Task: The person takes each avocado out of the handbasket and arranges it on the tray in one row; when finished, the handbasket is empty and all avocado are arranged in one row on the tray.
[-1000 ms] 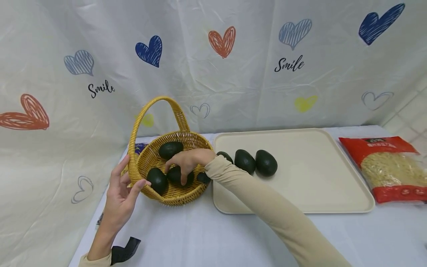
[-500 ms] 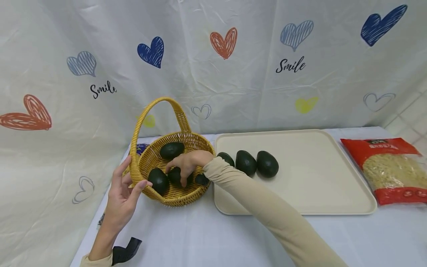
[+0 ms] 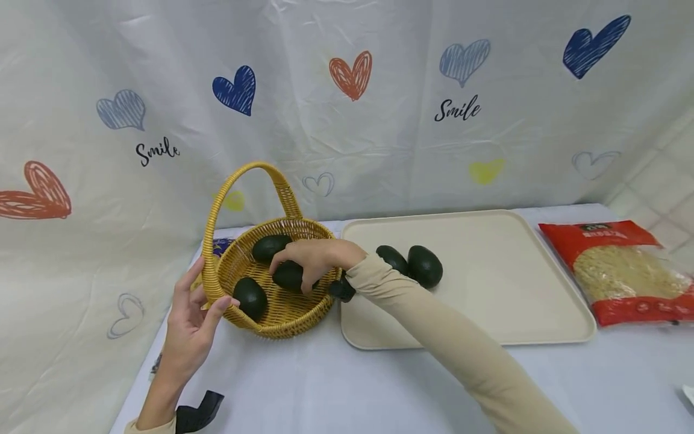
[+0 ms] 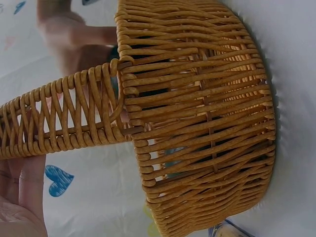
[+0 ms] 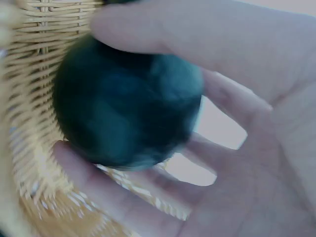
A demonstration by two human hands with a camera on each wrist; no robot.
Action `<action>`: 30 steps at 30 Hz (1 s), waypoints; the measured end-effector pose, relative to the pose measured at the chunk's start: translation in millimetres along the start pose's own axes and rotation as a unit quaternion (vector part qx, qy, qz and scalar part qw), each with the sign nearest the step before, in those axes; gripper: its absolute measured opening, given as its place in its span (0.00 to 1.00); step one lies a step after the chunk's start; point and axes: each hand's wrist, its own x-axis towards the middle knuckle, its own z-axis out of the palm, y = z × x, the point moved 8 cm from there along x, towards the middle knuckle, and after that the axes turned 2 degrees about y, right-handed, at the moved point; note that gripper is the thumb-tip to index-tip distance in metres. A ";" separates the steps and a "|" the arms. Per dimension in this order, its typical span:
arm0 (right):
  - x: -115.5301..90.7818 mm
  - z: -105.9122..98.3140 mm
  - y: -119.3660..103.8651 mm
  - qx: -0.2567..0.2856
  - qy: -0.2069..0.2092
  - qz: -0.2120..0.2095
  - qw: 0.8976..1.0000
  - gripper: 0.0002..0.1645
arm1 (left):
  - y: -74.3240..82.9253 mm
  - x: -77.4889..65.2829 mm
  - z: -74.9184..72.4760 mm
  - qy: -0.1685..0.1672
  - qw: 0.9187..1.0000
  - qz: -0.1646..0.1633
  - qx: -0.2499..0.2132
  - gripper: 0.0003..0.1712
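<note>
A yellow wicker basket (image 3: 293, 328) with a tall arched handle stands at the left of the table. My left hand (image 3: 187, 337) holds the handle's lower left end, thumb in front at the rim and fingers behind. Inside the basket, my right hand (image 3: 317, 258) grips a dark green avocado (image 5: 128, 108), thumb on one side and fingers round the other. Two more avocados lie in the basket, one at the back (image 3: 270, 247) and one at the front left (image 3: 249, 298). The left wrist view shows the wicker wall (image 4: 207, 113) close up.
A cream tray (image 3: 509, 289) lies right of the basket, bearing two visible avocados (image 3: 425, 266), with my right sleeve crossing it. A red noodle-like bag (image 3: 623, 271) sits at the far right. Behind hangs a curtain (image 3: 390, 169) with hearts. A blue packet (image 3: 221, 246) shows behind the basket.
My right hand has risen slightly and shifted right with the avocado, away from the front left one. The tray's leftmost avocado is now hidden behind my wrist. The left hand keeps its hold.
</note>
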 end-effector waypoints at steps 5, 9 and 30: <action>-33.8 -21.0 -6.3 0.070 0.064 -0.067 0.993 0.43 | -1.1 -0.9 -1.3 0.001 1.000 -0.004 -0.003 0.44; -66.1 -29.0 -9.6 0.109 0.098 -0.108 0.983 0.43 | -2.4 -2.5 -1.8 0.003 1.000 -0.004 -0.024 0.44; -254.8 -22.8 87.4 0.197 0.304 0.060 0.930 0.45 | 2.1 -3.0 -0.3 0.007 1.000 -0.015 -0.003 0.45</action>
